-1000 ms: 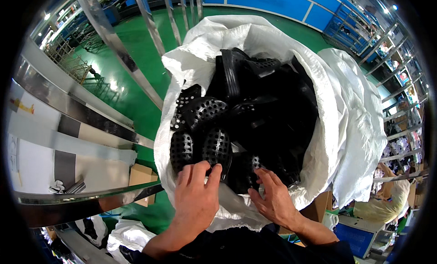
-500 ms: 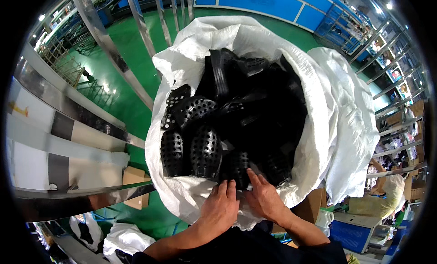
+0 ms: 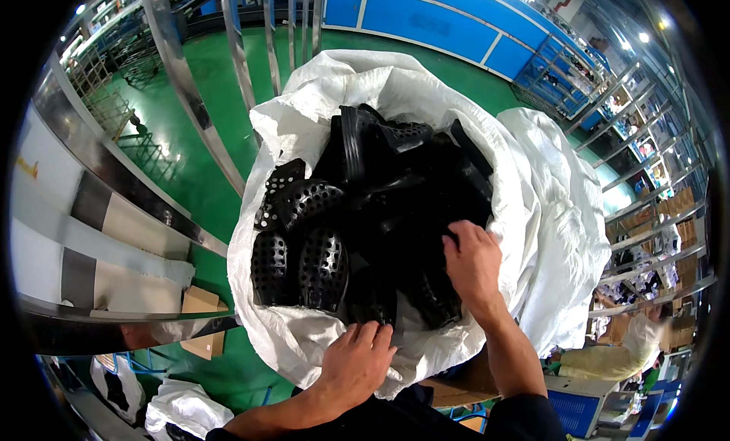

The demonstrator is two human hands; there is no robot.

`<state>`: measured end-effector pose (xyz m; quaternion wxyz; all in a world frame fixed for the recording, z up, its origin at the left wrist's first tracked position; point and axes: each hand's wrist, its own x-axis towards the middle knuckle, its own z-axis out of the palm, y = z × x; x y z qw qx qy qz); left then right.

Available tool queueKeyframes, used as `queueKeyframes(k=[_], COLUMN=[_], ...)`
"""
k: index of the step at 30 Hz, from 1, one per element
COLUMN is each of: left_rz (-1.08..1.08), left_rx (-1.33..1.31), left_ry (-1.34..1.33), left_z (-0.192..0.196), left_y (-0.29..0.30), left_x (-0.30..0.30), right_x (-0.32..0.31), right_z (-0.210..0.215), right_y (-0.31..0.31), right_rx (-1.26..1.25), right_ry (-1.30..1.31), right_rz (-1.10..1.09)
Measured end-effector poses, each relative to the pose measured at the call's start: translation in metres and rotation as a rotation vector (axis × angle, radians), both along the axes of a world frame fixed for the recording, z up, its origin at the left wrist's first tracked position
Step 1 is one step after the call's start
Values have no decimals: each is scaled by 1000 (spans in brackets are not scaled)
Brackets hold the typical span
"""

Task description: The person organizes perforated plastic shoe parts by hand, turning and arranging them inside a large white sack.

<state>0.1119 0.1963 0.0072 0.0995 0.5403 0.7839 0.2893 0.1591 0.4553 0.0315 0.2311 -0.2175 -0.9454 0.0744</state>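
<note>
A large white woven sack (image 3: 304, 342) stands before me, its mouth spread wide around several black clogs with round holes. My left hand (image 3: 356, 363) lies on the near rim, fingers stretched out, their tips against the toe of a black clog (image 3: 371, 298). Farther right, my right hand (image 3: 476, 268) reaches inside the sack, thumb and fingers curled at the dark upper end of another clog (image 3: 435, 298). Its fingertips merge with the black. On the left, two clogs (image 3: 323, 270) lie side by side, and a tilted one (image 3: 308, 201) rests behind them.
Metal bars (image 3: 190, 99) rise at the left, and more rails (image 3: 646, 220) run along the right. Another white sack (image 3: 559, 228) leans against the right side. Cardboard (image 3: 201, 319) shows at the lower left. Blue panels (image 3: 433, 23) stand across the green floor.
My right hand has left the near rim and moved up and right into the sack. My left hand stays at the rim. The whole view has shifted slightly.
</note>
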Motion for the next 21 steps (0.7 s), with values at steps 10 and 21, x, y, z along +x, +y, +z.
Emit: queueKeyframes(k=[10, 21], left_rz=[127, 303], left_rx=[286, 152], left_ry=[-1239, -1797], left_z=[16, -16], left_y=[5, -23], left_x=[-19, -6], right_x=[64, 98], right_z=[25, 12], right_y=[-69, -119], right_rx=[-1999, -1365], right_ry=[385, -147], right_rz=[4, 20])
